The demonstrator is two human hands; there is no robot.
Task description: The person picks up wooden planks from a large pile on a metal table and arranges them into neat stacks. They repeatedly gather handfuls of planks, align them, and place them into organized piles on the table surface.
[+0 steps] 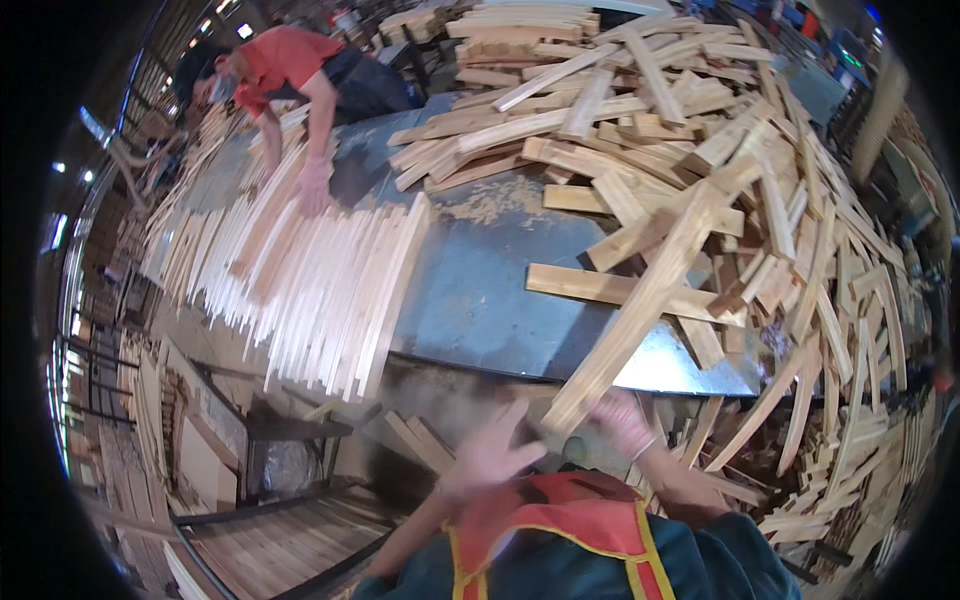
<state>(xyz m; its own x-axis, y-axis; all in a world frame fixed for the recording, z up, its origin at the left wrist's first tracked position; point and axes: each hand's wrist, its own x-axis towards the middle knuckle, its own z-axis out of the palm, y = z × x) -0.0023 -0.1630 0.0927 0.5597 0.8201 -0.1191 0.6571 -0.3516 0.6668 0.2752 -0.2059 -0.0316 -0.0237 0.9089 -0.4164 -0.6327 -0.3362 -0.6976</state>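
A long pale wooden board slants up and away from me, its near end beyond the table's front edge and its far end over a heap of loose boards. My right hand grips this board from the right side near its close end; some of the fingers are hidden behind the wood. To the left of that end is my left hand, somewhat blurred, fingers spread and nothing in them. On the table's left part, a row of boards lies side by side.
The blue-grey metal table carries sawdust and both lots of boards. Across it at the far left, a person in a red shirt leans over the row with hands on it. More boards pile up at my right; a wooden-topped cart stands lower left.
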